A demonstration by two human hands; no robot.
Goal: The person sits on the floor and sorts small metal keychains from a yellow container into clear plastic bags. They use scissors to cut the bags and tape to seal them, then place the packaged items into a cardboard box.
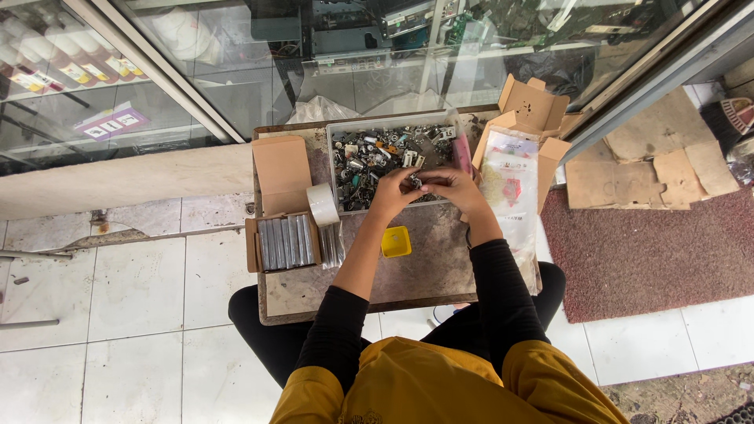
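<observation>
My left hand [391, 191] and my right hand [452, 186] meet over the near edge of a clear plastic tray [336, 132] full of several small metal and electronic parts. Between the fingertips of both hands sits a small dark metal part [415, 181]. Both forearms wear black sleeves. The tray rests on a small low stone-topped table [428, 271].
An open cardboard box [284, 239] with several grey flat packs lies at the table's left, a white tape roll [322, 203] beside it. A small yellow container [396, 242] sits near me. Clear bags [510, 177] and open cartons [534, 102] lie right. Red mat [644, 251] on the floor.
</observation>
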